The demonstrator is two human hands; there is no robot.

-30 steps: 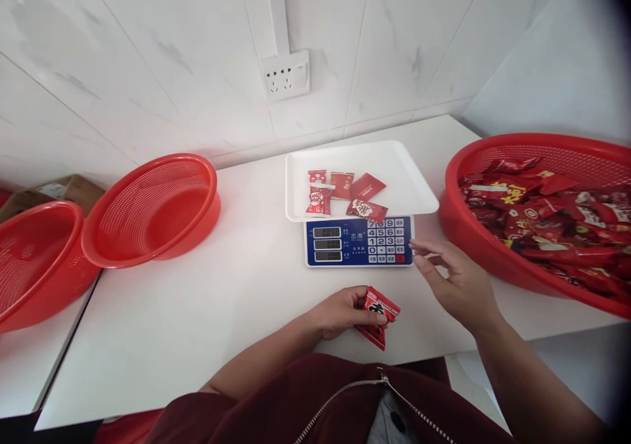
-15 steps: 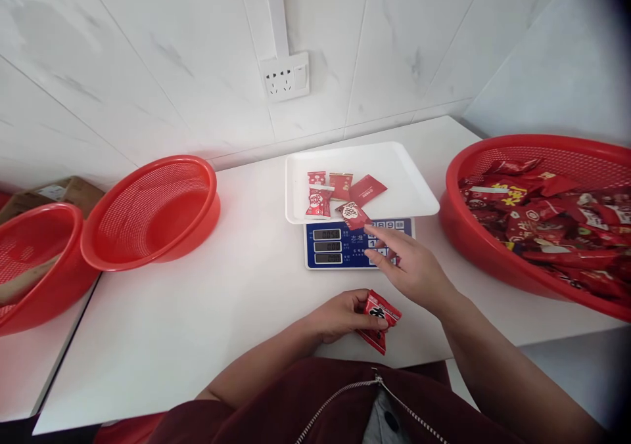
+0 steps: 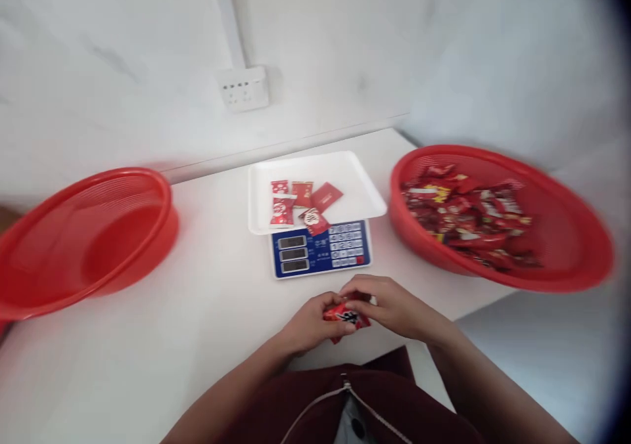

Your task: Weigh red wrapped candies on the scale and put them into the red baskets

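In front of my body, my left hand [image 3: 309,326] is closed on a small red snack packet [image 3: 348,314] with black and white lettering. My right hand [image 3: 392,305] has its fingers curled over the packet's upper edge, so both hands are on it. Just beyond them stands a blue digital scale [image 3: 318,260] with a white tray [image 3: 340,168] on top. Several red packets lie on the tray's left half, among them a patterned packet [image 3: 282,212] and a flat red packet [image 3: 326,196]. One packet [image 3: 314,221] overhangs the tray's front edge.
To the right, a red plastic basket [image 3: 566,247] holds many red snack packets [image 3: 466,214]. Another red basket [image 3: 133,234] stands on the left of the white table [image 3: 217,247]. A wall socket [image 3: 244,90] sits behind the scale.
My right hand has come back from the tray's front edge to the packet in my left hand. The view has turned to the right, showing more of the right basket.
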